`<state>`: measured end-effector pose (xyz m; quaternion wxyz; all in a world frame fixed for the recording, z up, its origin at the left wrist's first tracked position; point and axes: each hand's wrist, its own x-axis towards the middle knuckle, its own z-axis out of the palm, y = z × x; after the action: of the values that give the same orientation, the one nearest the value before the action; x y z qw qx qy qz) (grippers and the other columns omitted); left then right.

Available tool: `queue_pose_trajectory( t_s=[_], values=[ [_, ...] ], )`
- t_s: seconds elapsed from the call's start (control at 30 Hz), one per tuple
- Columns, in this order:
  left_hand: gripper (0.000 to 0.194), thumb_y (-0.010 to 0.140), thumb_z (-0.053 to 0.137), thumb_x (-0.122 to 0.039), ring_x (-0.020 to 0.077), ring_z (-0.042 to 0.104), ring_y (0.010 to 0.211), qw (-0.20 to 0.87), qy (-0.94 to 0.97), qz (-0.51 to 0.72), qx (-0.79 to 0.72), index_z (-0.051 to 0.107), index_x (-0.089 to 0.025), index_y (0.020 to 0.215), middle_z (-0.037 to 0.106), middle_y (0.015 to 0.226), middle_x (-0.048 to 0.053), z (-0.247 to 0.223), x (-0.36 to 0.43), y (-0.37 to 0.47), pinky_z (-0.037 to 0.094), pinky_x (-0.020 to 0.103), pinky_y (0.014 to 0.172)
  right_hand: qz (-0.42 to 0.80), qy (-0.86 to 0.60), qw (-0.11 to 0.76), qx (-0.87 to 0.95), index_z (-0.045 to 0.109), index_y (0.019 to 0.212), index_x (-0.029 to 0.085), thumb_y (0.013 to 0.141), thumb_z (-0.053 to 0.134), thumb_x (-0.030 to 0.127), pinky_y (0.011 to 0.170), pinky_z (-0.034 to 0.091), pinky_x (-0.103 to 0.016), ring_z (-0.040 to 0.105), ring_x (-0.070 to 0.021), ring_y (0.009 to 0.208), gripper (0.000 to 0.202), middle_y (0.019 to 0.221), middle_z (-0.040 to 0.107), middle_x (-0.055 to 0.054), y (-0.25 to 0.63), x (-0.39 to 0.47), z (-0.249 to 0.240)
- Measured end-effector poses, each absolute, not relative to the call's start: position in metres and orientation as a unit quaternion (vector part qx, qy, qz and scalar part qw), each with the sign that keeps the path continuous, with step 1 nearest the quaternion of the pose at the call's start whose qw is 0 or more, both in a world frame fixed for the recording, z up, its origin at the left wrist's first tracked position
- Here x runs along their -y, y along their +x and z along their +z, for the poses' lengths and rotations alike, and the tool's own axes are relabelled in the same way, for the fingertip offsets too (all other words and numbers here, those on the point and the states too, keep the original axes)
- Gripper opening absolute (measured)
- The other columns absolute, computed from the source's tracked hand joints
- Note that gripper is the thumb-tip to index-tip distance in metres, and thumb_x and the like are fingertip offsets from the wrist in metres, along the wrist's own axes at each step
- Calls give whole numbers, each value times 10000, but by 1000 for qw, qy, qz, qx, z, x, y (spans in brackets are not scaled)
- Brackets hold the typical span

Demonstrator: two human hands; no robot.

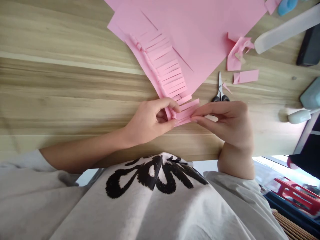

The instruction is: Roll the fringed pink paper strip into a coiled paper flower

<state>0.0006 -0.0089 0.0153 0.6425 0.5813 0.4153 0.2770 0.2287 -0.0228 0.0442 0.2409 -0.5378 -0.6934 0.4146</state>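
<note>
A pink paper strip (172, 78), cut into a fringe along its right side, lies slanting over larger pink sheets (205, 30). Its left edge has a narrow rolled or twisted fold. My left hand (155, 116) pinches the strip's lower end between thumb and forefinger, at a small folded bit. My right hand (225, 120) pinches the tips of the lowest fringe pieces between thumb and forefinger. Small scissors (220, 88) with black handles lie just beyond my right hand, blades pointing away.
Pink scraps (246, 76) lie right of the sheets on the wooden table (62, 83). Farther right are a whitish translucent strip (285, 31), a dark object (310, 46), a blue item (287, 6) and a pale green object (311, 95). A red rack (297, 196) stands at the lower right.
</note>
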Motion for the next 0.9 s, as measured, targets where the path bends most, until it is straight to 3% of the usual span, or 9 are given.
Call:
queue_pose_trajectory(
  t_s=[0.1,0.27,0.53,0.73,0.9],
  values=[
    [184,760,714,-149,80,599,607,643,584,269,-416,648,-171,931,640,763,-20,15,9,0,514,186,567,469,-517,251,671,764,817,245,766,789,199,624,565,-253,683,-133,683,73,780,761,3,228,22,45],
    [201,767,715,-164,78,585,588,634,592,264,-421,650,-170,957,651,783,-14,14,9,0,499,193,547,543,-478,250,644,768,804,226,767,782,178,615,597,-220,715,-131,718,62,799,769,-6,228,20,47],
    [200,785,731,-221,97,613,617,650,577,266,-417,638,-179,957,661,768,-10,14,10,1,523,208,562,633,-380,233,633,794,910,235,861,684,151,697,629,-249,747,-153,778,147,834,781,-40,229,11,52],
    [304,709,809,-223,110,650,704,650,573,279,-414,613,-187,939,681,845,-7,14,10,1,560,220,626,645,-376,230,624,788,962,233,821,723,116,714,627,-218,742,-123,779,195,892,780,-27,228,12,50],
    [277,715,794,-199,119,670,731,644,580,282,-411,599,-187,912,679,818,-14,14,10,1,573,232,664,649,-395,267,593,775,1042,213,790,761,118,708,648,-245,744,-135,810,270,1035,779,-61,225,16,44]
  ],
)
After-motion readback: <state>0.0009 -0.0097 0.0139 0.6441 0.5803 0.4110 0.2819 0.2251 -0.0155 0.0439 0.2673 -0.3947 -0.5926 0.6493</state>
